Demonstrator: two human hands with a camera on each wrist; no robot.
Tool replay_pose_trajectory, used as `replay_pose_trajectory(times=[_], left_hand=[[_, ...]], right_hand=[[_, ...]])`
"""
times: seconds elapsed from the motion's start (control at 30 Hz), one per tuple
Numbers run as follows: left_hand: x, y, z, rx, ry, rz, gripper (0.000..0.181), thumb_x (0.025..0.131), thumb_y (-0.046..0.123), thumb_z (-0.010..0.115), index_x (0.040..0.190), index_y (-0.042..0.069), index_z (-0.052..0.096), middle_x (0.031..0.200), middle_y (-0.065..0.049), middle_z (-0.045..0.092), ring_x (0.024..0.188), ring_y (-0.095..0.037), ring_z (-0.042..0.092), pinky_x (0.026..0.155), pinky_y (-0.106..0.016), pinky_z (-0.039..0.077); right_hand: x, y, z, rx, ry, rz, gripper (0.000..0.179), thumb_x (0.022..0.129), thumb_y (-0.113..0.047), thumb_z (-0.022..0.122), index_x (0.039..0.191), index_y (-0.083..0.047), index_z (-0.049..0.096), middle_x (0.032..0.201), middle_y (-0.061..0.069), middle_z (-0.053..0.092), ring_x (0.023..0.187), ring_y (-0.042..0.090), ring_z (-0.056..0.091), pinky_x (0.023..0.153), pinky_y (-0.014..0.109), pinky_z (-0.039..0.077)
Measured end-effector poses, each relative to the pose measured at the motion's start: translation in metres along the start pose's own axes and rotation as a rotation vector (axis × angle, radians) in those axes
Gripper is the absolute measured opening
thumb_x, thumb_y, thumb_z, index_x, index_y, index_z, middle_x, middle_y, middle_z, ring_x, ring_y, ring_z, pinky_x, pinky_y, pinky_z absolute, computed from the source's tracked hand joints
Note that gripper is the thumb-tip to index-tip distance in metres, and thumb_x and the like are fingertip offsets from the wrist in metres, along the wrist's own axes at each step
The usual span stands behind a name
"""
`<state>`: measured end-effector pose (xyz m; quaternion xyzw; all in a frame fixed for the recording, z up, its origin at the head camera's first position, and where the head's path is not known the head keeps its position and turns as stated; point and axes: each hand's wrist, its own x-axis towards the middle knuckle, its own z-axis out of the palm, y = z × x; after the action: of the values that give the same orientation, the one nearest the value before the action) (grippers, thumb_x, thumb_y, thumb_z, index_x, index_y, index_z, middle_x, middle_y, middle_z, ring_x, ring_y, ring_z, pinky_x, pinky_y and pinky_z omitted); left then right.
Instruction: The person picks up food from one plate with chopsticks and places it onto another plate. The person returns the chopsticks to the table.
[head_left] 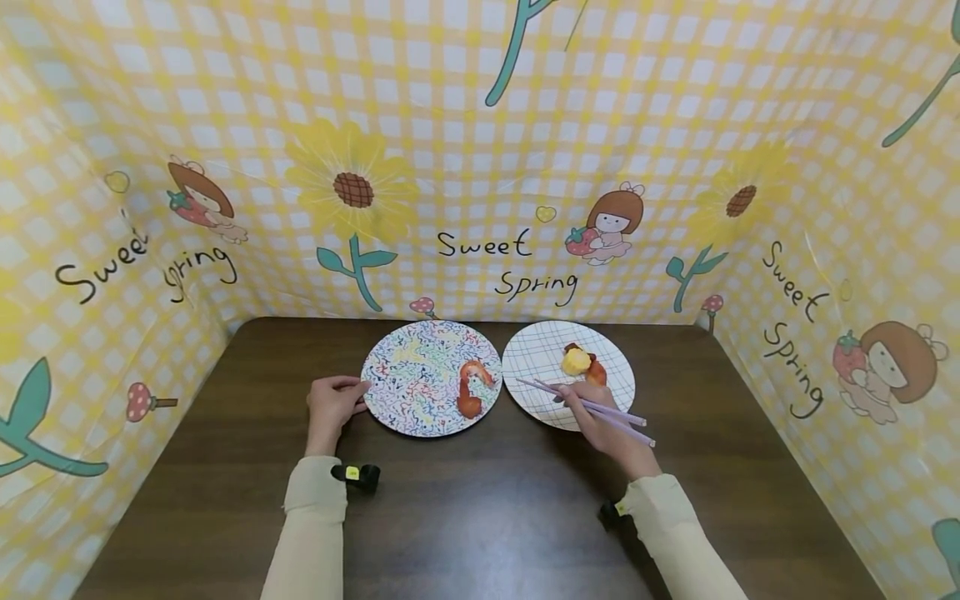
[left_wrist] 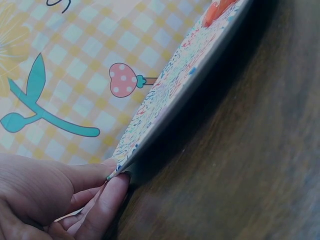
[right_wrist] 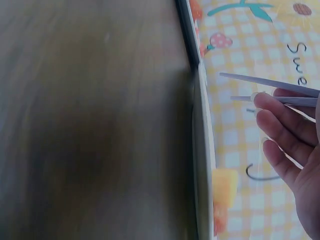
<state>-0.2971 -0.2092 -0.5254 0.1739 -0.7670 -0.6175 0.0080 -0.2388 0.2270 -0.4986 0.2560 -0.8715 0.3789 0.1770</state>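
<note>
Chopsticks (right_wrist: 270,83), apparently between the right fingers (right_wrist: 285,134)

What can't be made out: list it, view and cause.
Head: part of the grid-lined plate, behind the right hand.
Left wrist: rest of the reddish food, beyond the top edge.
Right wrist: rear ends of the chopsticks, past the right edge.
Right wrist: the table's grain, blurred.

Table (head_left: 450,512), dark brown and wood-grained, rounded at both far corners, with a pale sheen on the near middle. Directly upon it, side by side near the far edge: at left, round speckled plate (head_left: 408,383), white with many-coloured flecks; at right, round checked plate (head_left: 536,354), white with thin crossing lines. Contact between rims uncertain.
</note>
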Motion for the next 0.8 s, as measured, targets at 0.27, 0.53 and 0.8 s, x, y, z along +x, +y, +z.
replay_pose_trajectory(times=[0.27,0.53,0.8], left_hand=[[-0.001,0.001,0.0,0.004,-0.004,-0.007,0.034,0.095,0.01,0.072,0.122,-0.011,0.066,0.107,-0.022,0.072,0.069,-0.003,0.068,0.064,-0.022,0.062],[0.0,0.0,-0.001,-0.001,0.0,0.0,0.034,0.095,0.009,0.072,0.122,-0.011,0.066,0.106,-0.022,0.072,0.069,-0.004,0.069,0.064,-0.022,0.062],[0.002,-0.001,0.001,0.013,0.007,-0.008,0.034,0.095,0.011,0.073,0.121,-0.01,0.067,0.107,-0.022,0.073,0.069,-0.004,0.069,0.064,-0.022,0.062]], right_hand=[[-0.011,0.015,-0.016,-0.035,0.152,-0.071,0.014,0.099,0.004,0.059,0.096,0.003,0.072,0.086,0.016,0.071,0.081,0.022,0.065,0.074,0.023,0.054],[-0.011,0.03,-0.024,-0.099,0.208,-0.044,0.024,0.096,0.004,0.063,0.118,0.005,0.072,0.089,0.015,0.069,0.082,0.016,0.059,0.075,0.013,0.047],[-0.007,0.034,-0.029,-0.181,0.195,0.076,0.026,0.104,-0.012,0.057,0.103,0.006,0.075,0.094,0.017,0.07,0.084,0.027,0.064,0.069,0.039,0.056]])
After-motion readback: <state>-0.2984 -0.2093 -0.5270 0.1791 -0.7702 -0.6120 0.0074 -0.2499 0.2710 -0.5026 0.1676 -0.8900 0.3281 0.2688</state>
